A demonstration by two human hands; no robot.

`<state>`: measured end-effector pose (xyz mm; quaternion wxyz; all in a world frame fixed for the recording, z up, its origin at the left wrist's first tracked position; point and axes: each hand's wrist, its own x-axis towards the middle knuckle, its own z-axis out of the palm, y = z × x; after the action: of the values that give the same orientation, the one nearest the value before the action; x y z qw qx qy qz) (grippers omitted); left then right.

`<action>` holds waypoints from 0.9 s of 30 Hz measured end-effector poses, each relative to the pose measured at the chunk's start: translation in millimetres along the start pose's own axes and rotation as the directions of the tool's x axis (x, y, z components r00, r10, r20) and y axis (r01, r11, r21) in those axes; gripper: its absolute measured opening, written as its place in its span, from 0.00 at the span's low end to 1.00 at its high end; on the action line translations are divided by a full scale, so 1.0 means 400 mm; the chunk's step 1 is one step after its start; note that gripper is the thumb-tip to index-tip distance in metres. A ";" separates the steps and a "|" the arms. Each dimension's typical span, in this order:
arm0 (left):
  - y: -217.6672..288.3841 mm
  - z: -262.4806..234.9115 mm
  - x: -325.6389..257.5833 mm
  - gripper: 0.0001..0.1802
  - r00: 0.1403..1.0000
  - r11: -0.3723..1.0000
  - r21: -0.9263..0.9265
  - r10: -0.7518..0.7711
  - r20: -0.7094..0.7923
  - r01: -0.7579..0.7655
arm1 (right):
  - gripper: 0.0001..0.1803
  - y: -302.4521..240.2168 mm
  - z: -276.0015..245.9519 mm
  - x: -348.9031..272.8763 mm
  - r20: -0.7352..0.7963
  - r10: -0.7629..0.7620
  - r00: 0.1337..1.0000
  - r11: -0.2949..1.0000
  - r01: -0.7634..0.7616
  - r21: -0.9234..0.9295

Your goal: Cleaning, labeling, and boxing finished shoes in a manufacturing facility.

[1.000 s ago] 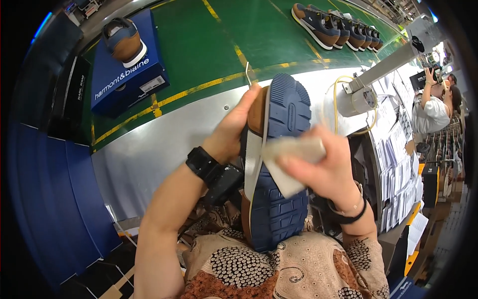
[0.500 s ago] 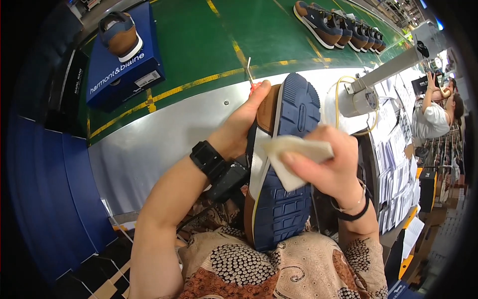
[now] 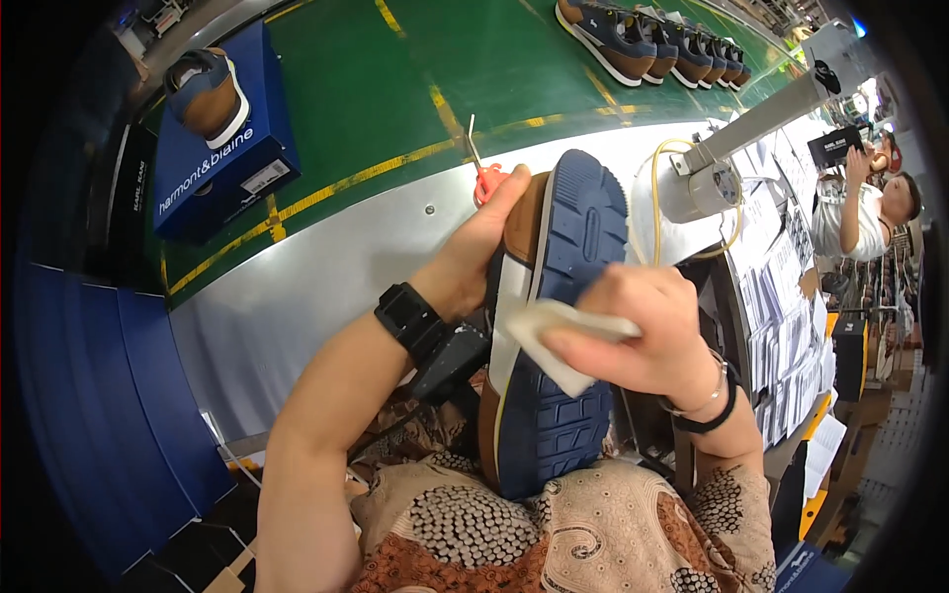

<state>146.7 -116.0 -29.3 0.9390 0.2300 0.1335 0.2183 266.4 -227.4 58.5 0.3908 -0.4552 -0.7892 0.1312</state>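
Observation:
A sneaker with a ridged navy sole, a white midsole edge and brown patches stands upright against my torso, its sole turned right. My left hand grips it from the left side, thumb up along the brown part; most of its fingers are hidden behind the shoe. A folded off-white cloth or sponge pad is pinched in my right hand. The pad lies against the midsole edge and the middle of the sole. Slight blur softens my right hand.
Red-handled scissors lie on the metal ledge beyond my left thumb. On the green belt are a blue shoebox topped with a sneaker, and a row of sneakers. A lamp arm, paper stacks and another person are at right.
My right hand and the pad have shifted slightly left and down along the sole's edge. The background has slid left in view; my left hand keeps its hold on the sneaker.

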 end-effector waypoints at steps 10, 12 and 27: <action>-0.045 0.021 0.035 0.24 0.992 0.986 -0.116 -0.111 0.054 0.116 | 0.19 0.033 -0.058 -0.052 0.151 -0.147 0.977 0.986 0.158 -0.060; -0.055 0.002 0.070 0.24 0.955 0.952 -0.262 -0.083 0.285 0.161 | 0.20 0.026 -0.008 0.017 0.026 -0.229 0.973 0.971 0.230 -0.070; -0.058 0.024 0.087 0.24 0.984 0.980 -0.087 -0.180 -0.003 0.179 | 0.15 0.045 -0.019 0.015 0.087 -0.273 0.958 0.953 0.282 -0.115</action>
<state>188.5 -121.7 -37.6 0.9631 0.1751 0.1495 0.1395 281.4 -213.6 56.2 0.3480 -0.3589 -0.8651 0.0406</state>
